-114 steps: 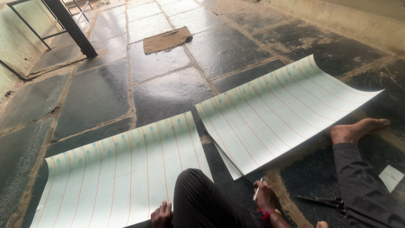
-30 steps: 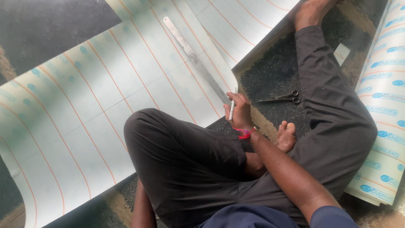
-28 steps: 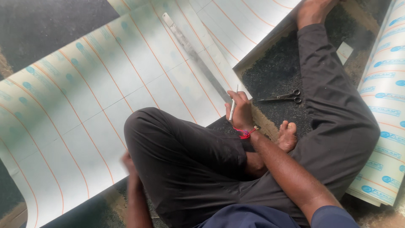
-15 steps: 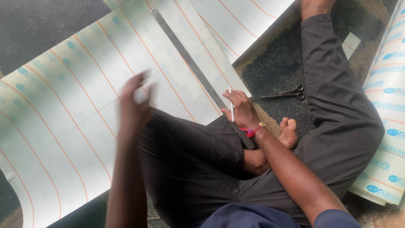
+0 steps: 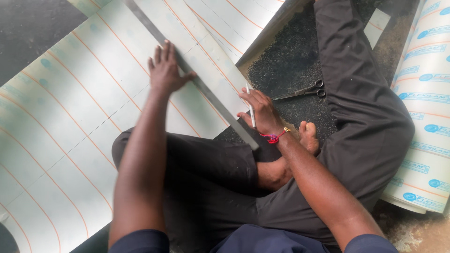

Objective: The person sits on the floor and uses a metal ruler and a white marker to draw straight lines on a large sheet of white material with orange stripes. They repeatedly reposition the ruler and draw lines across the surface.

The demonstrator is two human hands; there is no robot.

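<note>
Head view, looking down on a person sitting cross-legged on a dark floor: a long metal ruler (image 5: 197,79) lies slantwise across a pale sheet (image 5: 70,107) ruled with thin orange lines, its near end reaching the person's knee. It looks stiff, thin and light, probably smooth enough to slide on the glossy sheet, so it is best pinned from above near its middle rather than gripped by an edge. The sheet itself looks thin and springy, curling upward at its far edges; it would likely crease if lifted from one corner. The left hand (image 5: 165,70) is stretched forward with the arm nearly straight, palm down, fingers spread and pressing flat on the ruler and the sheet beside it. The right hand (image 5: 260,110) rests by the ruler's near end, wrist bent, thumb and fingers pinching a slim white pencil (image 5: 251,105) held upright. Scissors (image 5: 302,91) lie on the floor just beyond that hand, and a printed roll (image 5: 424,103) sits at the right edge.
</note>
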